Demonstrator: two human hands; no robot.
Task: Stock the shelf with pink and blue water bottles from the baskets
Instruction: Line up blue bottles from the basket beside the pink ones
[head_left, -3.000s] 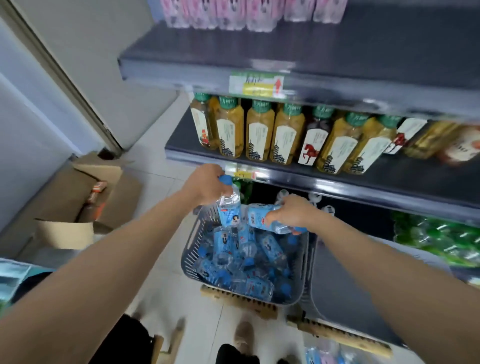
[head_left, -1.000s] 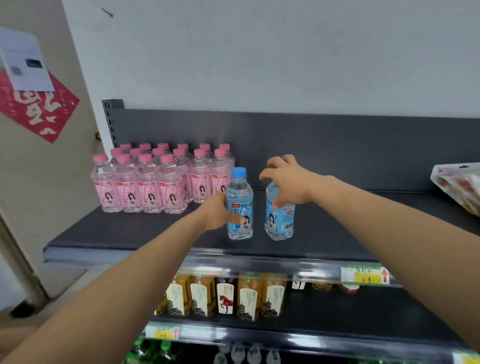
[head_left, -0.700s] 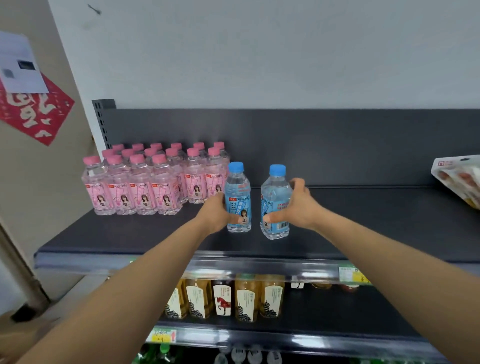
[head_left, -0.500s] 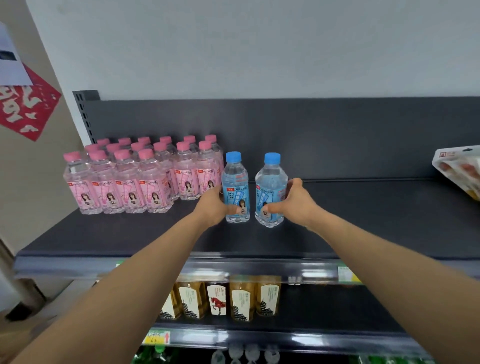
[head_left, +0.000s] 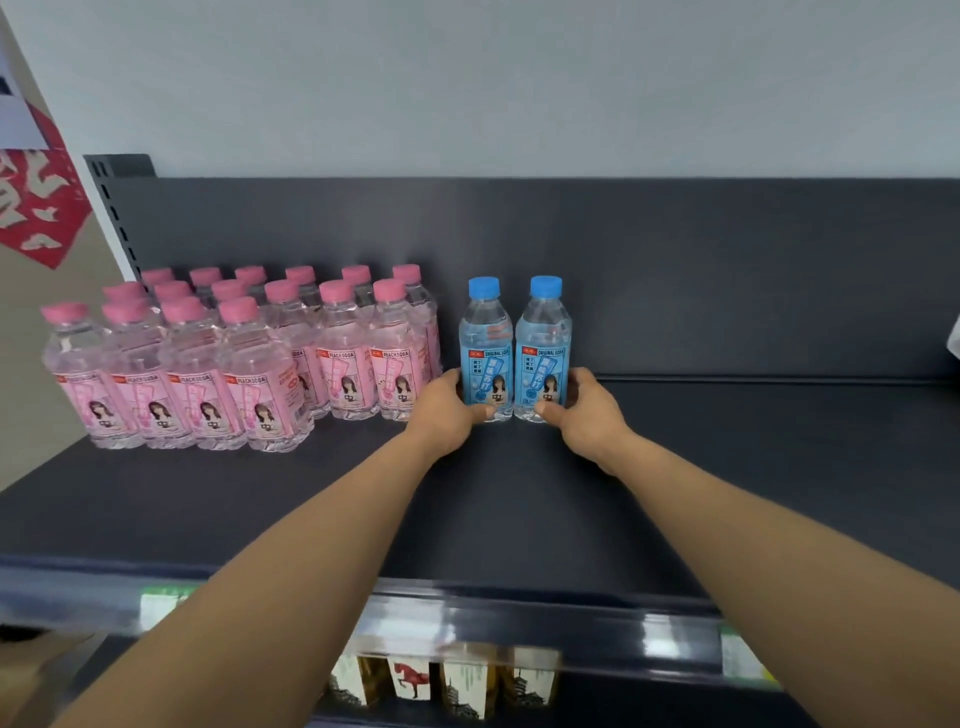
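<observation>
Dark shelf (head_left: 727, 467), pale wall (head_left: 519, 78) | left hand (head_left: 447, 410), right hand (head_left: 587, 410) each clasp blue bottle (head_left: 485, 343) (upright)

A red paper wall decoration with white characters (head_left: 36, 208) hung; a white paper sheet (head_left: 15, 124) overlapped its top, and amber white-labelled drink bottles (head_left: 467, 680) stood low to its right.

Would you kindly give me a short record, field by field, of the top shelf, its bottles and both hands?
top shelf: dark, bottles toward the back
pink bottles: upright block in rows, at the left
left blue bottle: upright, just right of the pink ones
right blue bottle: upright, beside the other
left hand: grips left blue bottle low down
right hand: grips right blue bottle low down
</observation>
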